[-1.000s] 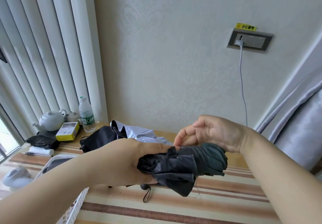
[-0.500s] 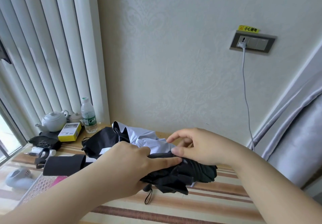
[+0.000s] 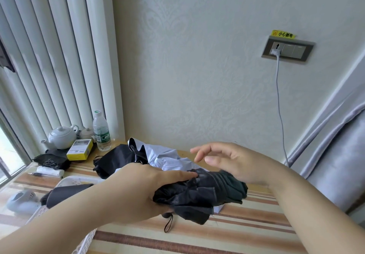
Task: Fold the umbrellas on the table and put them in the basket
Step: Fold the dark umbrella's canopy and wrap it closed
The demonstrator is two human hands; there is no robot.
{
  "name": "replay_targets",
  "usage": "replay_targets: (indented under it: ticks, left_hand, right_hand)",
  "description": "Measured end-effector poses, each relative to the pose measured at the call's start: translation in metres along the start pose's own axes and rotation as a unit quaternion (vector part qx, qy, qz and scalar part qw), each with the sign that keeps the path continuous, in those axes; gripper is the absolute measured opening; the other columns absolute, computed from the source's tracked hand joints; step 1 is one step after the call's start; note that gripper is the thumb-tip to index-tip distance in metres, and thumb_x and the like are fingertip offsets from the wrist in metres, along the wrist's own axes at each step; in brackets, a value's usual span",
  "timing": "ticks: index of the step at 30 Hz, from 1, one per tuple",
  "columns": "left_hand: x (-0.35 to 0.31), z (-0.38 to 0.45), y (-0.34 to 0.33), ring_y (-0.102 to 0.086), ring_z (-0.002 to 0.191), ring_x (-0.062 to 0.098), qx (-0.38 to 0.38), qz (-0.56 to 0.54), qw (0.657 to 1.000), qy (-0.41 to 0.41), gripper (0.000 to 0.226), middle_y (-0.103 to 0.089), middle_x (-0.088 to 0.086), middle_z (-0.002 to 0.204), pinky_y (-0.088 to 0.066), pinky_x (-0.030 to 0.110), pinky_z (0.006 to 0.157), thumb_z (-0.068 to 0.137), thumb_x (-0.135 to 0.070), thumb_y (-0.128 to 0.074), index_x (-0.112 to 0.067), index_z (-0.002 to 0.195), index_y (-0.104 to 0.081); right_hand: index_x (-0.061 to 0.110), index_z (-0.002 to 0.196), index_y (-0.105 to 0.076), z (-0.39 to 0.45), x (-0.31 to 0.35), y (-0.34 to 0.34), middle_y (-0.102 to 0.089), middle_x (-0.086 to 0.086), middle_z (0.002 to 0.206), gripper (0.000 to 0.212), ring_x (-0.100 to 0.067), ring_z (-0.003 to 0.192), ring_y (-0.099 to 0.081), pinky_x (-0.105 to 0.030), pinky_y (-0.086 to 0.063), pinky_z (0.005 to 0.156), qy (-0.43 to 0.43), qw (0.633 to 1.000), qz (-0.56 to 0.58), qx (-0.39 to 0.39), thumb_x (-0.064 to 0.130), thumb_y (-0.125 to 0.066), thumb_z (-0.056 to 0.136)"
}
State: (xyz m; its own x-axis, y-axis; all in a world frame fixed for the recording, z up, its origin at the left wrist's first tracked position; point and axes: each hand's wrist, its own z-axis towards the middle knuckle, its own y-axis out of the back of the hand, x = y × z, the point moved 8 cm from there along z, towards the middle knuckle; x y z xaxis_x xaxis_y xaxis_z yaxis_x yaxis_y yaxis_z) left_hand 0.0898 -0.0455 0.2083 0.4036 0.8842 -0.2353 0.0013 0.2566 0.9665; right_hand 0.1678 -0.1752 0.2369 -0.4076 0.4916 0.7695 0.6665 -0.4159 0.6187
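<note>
My left hand (image 3: 142,190) grips a collapsed black umbrella (image 3: 203,194) above the striped table (image 3: 237,234), its wrist loop dangling below. My right hand (image 3: 227,160) hovers just above the umbrella's far end with fingers spread, touching nothing. Behind lies a pale blue and black umbrella (image 3: 158,155), loose and unfolded. At the lower left stands a white basket (image 3: 69,180) with a rolled black umbrella (image 3: 67,194) lying in it.
In the left corner stand a white teapot (image 3: 61,137), a water bottle (image 3: 101,131), a yellow box (image 3: 80,149), a black cloth bundle (image 3: 51,161) and a pale blue gadget (image 3: 21,200). A charging cable (image 3: 280,105) hangs from the wall socket. A grey curtain (image 3: 335,155) borders the right.
My right hand has let go of the black umbrella's fabric and lifted off with fingers spread. My left hand keeps its grip. The view has tilted slightly down.
</note>
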Motion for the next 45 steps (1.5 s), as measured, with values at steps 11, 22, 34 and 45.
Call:
replay_targets:
  ticks: [11, 22, 34, 45]
  left_hand:
    - [0.000, 0.005, 0.001, -0.062, 0.059, 0.016, -0.074, 0.161, 0.983, 0.038, 0.061, -0.065, -0.007, 0.072, -0.023, 0.024, 0.042, 0.077, -0.062, -0.055, -0.028, 0.125, -0.037]
    - [-0.022, 0.002, -0.021, -0.044, 0.039, 0.018, -0.127, 0.265, 0.954, -0.066, 0.043, -0.046, -0.003, 0.056, -0.038, 0.024, 0.034, 0.039, -0.022, -0.075, -0.014, 0.080, -0.064]
    - [0.004, 0.019, -0.047, -0.059, 0.084, 0.012, 0.224, -0.120, 0.957, 0.138, 0.037, -0.066, -0.004, 0.102, -0.044, 0.019, 0.066, 0.080, -0.043, -0.067, -0.021, 0.107, -0.058]
    - [-0.020, 0.023, -0.046, -0.043, 0.039, 0.013, -0.010, 0.189, 0.981, -0.032, 0.040, -0.046, -0.006, 0.051, -0.028, 0.020, 0.038, 0.030, -0.018, -0.076, -0.019, 0.062, -0.052]
  right_hand:
    - [0.037, 0.120, -0.058, -0.008, 0.022, -0.040, -0.062, 0.028, 0.072, 0.042, 0.005, 0.065, -0.056, -0.030, -0.052, 0.078, -0.016, 0.974, -0.223, 0.046, 0.061, -0.055, 0.085]
    - [0.033, 0.080, -0.057, 0.009, 0.001, -0.059, -0.059, 0.023, 0.068, 0.022, 0.007, 0.063, -0.053, -0.012, -0.038, 0.057, -0.079, 0.962, -0.207, 0.160, 0.048, -0.074, 0.079]
    - [0.019, 0.090, -0.060, 0.012, 0.000, -0.072, -0.062, 0.003, 0.083, 0.036, -0.014, 0.074, -0.056, -0.027, -0.035, 0.052, -0.037, 0.934, -0.345, 0.090, 0.049, -0.073, 0.076]
    - [0.012, 0.091, -0.063, 0.011, -0.026, -0.069, -0.059, 0.004, 0.070, 0.026, -0.012, 0.058, -0.052, -0.025, -0.040, 0.052, -0.133, 0.943, -0.258, 0.163, 0.026, -0.077, 0.074]
